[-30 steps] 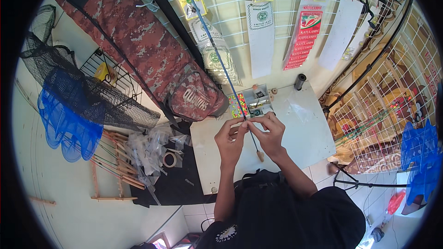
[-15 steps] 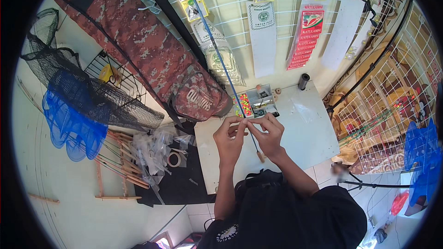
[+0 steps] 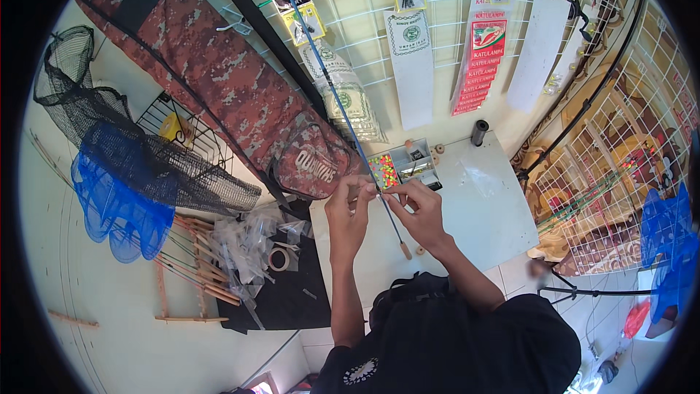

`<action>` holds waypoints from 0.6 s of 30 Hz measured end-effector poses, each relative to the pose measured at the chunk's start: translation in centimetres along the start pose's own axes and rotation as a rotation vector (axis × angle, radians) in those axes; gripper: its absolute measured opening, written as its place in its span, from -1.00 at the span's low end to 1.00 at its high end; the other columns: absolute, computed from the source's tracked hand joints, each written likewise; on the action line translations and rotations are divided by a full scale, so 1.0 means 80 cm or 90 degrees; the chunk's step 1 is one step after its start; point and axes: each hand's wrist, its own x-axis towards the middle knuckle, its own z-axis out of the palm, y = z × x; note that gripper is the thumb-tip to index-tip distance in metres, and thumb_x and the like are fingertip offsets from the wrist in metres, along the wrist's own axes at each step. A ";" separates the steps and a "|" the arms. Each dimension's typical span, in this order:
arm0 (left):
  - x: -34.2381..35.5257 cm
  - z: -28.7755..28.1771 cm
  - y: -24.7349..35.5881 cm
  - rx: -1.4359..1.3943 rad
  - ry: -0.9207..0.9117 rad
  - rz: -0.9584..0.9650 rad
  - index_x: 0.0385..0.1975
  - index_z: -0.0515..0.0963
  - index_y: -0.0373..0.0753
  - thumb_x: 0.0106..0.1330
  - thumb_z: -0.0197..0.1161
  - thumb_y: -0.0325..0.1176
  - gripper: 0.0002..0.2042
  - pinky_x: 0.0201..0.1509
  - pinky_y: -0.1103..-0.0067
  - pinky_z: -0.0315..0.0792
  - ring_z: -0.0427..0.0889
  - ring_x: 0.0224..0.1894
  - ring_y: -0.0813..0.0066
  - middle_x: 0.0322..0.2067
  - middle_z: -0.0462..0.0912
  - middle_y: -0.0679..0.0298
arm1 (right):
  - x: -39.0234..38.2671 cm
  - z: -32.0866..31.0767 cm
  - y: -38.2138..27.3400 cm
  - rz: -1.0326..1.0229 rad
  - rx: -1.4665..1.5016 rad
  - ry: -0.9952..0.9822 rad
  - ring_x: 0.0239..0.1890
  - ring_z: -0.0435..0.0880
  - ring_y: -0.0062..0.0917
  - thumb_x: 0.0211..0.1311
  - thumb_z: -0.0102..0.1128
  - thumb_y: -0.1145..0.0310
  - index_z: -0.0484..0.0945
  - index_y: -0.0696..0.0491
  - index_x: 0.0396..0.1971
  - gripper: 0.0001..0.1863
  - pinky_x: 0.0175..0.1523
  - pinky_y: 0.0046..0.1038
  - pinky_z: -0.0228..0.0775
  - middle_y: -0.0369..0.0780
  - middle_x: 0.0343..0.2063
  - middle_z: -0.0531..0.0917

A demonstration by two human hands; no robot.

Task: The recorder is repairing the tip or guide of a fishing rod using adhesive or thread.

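A thin blue fishing rod (image 3: pixel 343 100) slants from the top of the view down between my hands, its small wooden grip (image 3: pixel 405 250) lowest over the white table. My left hand (image 3: pixel 348 211) is closed in a pinch just left of the rod, thumb against fingers. From the right, my right hand (image 3: pixel 418 211) pinches close beside it, fingertips almost meeting the left ones at the rod. A tiny pale spot shows between the fingertips; what they grip is too small to make out.
Beyond my hands a grey compartment box (image 3: pixel 419 164) holds bright multicoloured beads and small parts. A camouflage rod bag (image 3: pixel 248 80) leans at left near nets (image 3: pixel 124 204). Clear plastic bags (image 3: pixel 240 248) and a tape roll (image 3: pixel 278 259) lie on black cloth. Packets hang on a wire grid (image 3: pixel 459 22).
My hands have shifted slightly left and their fingertips have drawn a little apart, still pinched near the rod. The whole view has shifted slightly.
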 end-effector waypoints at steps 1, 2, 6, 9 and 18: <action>0.003 0.002 0.000 0.000 -0.001 0.000 -0.26 0.41 -0.40 0.38 0.13 -0.44 -0.86 -0.12 0.53 0.58 0.68 -0.21 0.43 -0.25 0.63 0.10 | 0.002 -0.001 0.001 -0.013 0.009 0.002 -0.61 0.32 -0.76 0.07 0.35 0.53 0.66 0.12 -0.34 -0.87 -0.60 -0.65 0.07 -0.33 -0.60 0.46; 0.007 0.006 0.002 -0.114 -0.010 -0.003 -0.26 0.39 -0.39 0.39 0.10 -0.45 -0.88 -0.07 0.51 0.58 0.67 -0.18 0.39 -0.23 0.60 0.10 | 0.003 -0.003 0.000 -0.013 0.009 0.003 -0.61 0.32 -0.76 0.07 0.35 0.53 0.66 0.12 -0.34 -0.87 -0.60 -0.65 0.07 -0.33 -0.60 0.46; 0.016 0.007 0.000 -0.255 -0.011 0.014 -0.25 0.35 -0.35 0.41 0.05 -0.46 -0.91 -0.01 0.48 0.57 0.66 -0.15 0.30 -0.16 0.56 0.04 | 0.003 -0.008 -0.002 0.059 0.012 -0.054 -0.60 0.38 -0.74 0.10 0.32 0.51 0.65 0.14 -0.32 -0.87 -0.54 -0.65 0.18 -0.30 -0.57 0.52; 0.018 0.008 0.005 -0.233 -0.028 0.008 -0.25 0.36 -0.35 0.40 0.07 -0.46 -0.91 -0.02 0.48 0.56 0.65 -0.14 0.31 -0.13 0.56 0.02 | 0.005 -0.017 -0.003 0.082 0.039 -0.072 -0.48 0.56 -0.60 0.08 0.33 0.49 0.66 0.11 -0.28 -0.83 -0.32 -0.56 0.39 -0.25 -0.46 0.62; 0.013 0.013 0.028 -0.197 -0.028 0.027 -0.28 0.39 -0.36 0.35 0.16 -0.51 -0.91 -0.08 0.62 0.49 0.63 -0.13 0.48 -0.18 0.57 0.16 | 0.028 -0.036 -0.049 -0.104 -0.138 0.070 -0.15 0.53 -0.46 -0.04 0.43 0.36 0.68 -0.02 -0.28 -0.74 0.23 -0.19 0.18 -0.36 -0.30 0.70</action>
